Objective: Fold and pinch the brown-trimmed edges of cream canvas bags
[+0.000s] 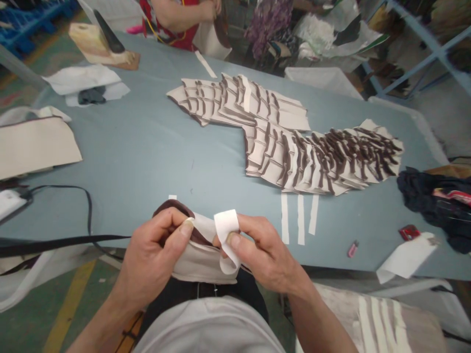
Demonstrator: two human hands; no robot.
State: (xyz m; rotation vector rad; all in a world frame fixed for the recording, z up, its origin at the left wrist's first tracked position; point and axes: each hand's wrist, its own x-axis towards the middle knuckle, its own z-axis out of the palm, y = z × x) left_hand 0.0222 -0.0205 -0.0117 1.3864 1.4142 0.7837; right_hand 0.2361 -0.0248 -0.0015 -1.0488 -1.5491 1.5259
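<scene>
Low in front of me, at the table's near edge, is a cream piece with dark brown edging [202,262], bent into a curve. My left hand [156,250] pinches its brown edge between thumb and forefinger, with a small white bit showing at the fingertips. In my right hand [263,250], thumb and fingers close on a white strip [226,223] that curls into a loop above the cream piece. Some right fingers are hidden behind the strip and the piece.
Overlapping cream and brown pieces [272,152] spread across the blue-grey table [147,147]. Several white strips [300,220] hang from the table edge side. A co-worker's hand [208,10] holds a cream piece across the table. A black strap [66,245] crosses at left.
</scene>
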